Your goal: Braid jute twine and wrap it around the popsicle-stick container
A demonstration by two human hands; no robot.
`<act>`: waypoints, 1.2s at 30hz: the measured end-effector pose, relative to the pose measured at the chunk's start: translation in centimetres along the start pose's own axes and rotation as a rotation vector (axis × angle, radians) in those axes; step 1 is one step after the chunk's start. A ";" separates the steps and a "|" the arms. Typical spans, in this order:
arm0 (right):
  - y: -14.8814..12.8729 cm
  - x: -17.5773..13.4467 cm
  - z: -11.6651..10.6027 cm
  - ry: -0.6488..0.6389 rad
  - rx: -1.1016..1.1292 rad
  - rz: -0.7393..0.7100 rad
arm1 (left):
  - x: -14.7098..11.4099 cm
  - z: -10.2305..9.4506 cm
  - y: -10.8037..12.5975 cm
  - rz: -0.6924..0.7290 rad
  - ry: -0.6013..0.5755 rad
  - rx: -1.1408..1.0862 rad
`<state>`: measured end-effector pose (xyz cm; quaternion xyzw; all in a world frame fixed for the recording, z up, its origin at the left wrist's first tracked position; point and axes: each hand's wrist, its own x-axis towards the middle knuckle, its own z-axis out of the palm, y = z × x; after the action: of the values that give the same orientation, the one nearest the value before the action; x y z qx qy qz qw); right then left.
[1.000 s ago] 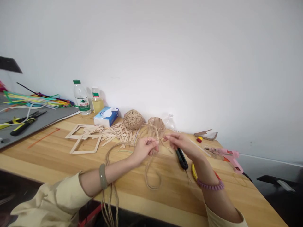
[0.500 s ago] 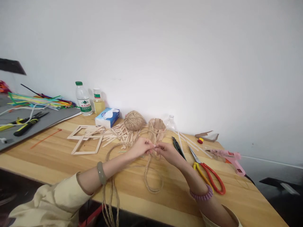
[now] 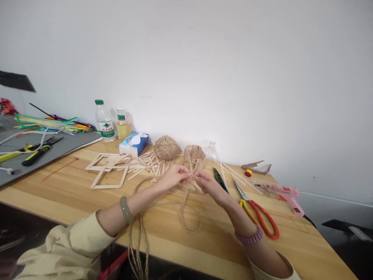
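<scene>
My left hand and my right hand meet above the middle of the table, fingertips pinched together on jute twine. The exact spot where they grip it is partly covered by the fingers. From there a loop of twine hangs down onto the wood, and more strands pass under my left forearm and drop over the front edge. Just behind the hands stands a round cup-like holder of wooden craft sticks. A ball of jute twine sits to its left, among loose craft sticks.
Scissors, a utility knife and a pink glue gun lie on the right. Leftward are stick frames, a tissue pack, a water bottle and pliers on a grey mat. A wall rises behind the table.
Both hands stay pinched on the twine, with only small finger movement. The hanging loop has narrowed a little, and the whole view has shifted slightly.
</scene>
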<state>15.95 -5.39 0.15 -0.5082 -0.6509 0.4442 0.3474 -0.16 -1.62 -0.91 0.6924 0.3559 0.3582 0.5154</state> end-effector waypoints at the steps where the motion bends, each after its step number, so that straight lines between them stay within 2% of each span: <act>1: -0.1 0.0 0.1 0.024 -0.013 -0.006 | 0.0 0.0 0.1 -0.001 -0.007 -0.015; 8: 0.5 0.6 0.1 0.083 -0.069 -0.156 | -0.1 -0.3 0.3 -0.012 0.019 0.002; 11: 0.9 0.7 0.0 0.083 -0.081 -0.183 | -0.1 -0.4 0.2 -0.069 -0.029 -0.254; 15: 0.9 0.7 0.0 0.068 -0.056 -0.231 | 0.1 -0.6 0.2 -0.255 -0.179 -0.666; 20: 0.8 0.6 0.1 0.090 -0.058 -0.250 | 0.1 -0.9 0.2 -0.322 -0.230 -0.760; 23: 1.0 0.7 0.2 0.129 -0.064 -0.258 | -0.1 -0.9 0.2 -0.288 -0.234 -0.722; 25: 1.3 0.8 0.2 0.156 -0.061 -0.241 | -0.2 -0.8 0.2 -0.227 -0.191 -0.631; 31: 2.0 1.2 0.6 0.240 -0.060 -0.215 | -0.1 -0.4 0.4 0.058 0.056 0.088; 33: 1.8 1.2 0.7 0.251 -0.055 -0.196 | -0.2 -0.1 0.5 0.123 0.131 0.180; 36: 1.4 1.0 0.8 0.246 -0.054 -0.200 | -0.2 0.0 0.5 0.189 0.153 0.223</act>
<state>15.47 -4.51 -1.46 -0.5007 -0.6623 0.3243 0.4533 -0.19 -1.94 -0.48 0.7463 0.3651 0.4152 0.3707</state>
